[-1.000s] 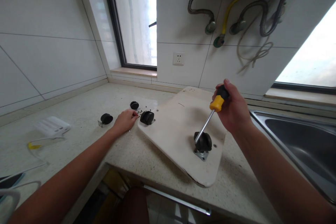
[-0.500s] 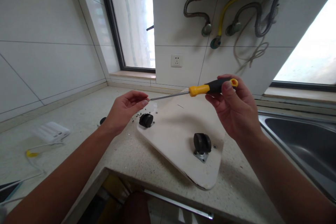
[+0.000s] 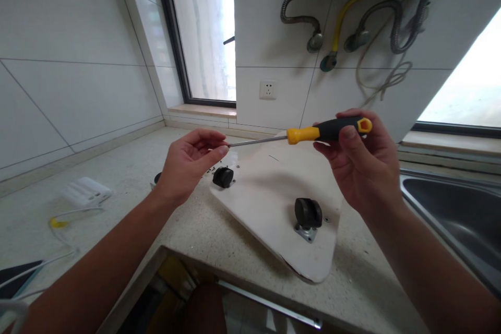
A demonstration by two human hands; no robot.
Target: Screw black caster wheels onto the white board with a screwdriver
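My right hand (image 3: 362, 159) grips a yellow-and-black screwdriver (image 3: 305, 133) by its handle, held nearly level above a white board. The shaft points left to the fingertips of my left hand (image 3: 191, 164), whose thumb and fingers are pinched at the tip. What they pinch is too small to make out. Below lies the white board (image 3: 270, 193) with rounded corners. Two black casters stand on it: one (image 3: 223, 177) at its left corner, the other (image 3: 308, 214) nearer me on a metal plate. Several small dark screws (image 3: 211, 169) lie beside the left caster.
A steel sink (image 3: 450, 209) is at right. On the left part of the counter (image 3: 133, 162) are a white power bank (image 3: 86, 191) and a white cable with a yellow tag (image 3: 58, 223). Hoses and valves (image 3: 329, 61) hang on the wall above a socket (image 3: 268, 90).
The whole view has shifted slightly, so things appear farther right. Both hands keep their grips, with the screwdriver tip still at my left fingertips.
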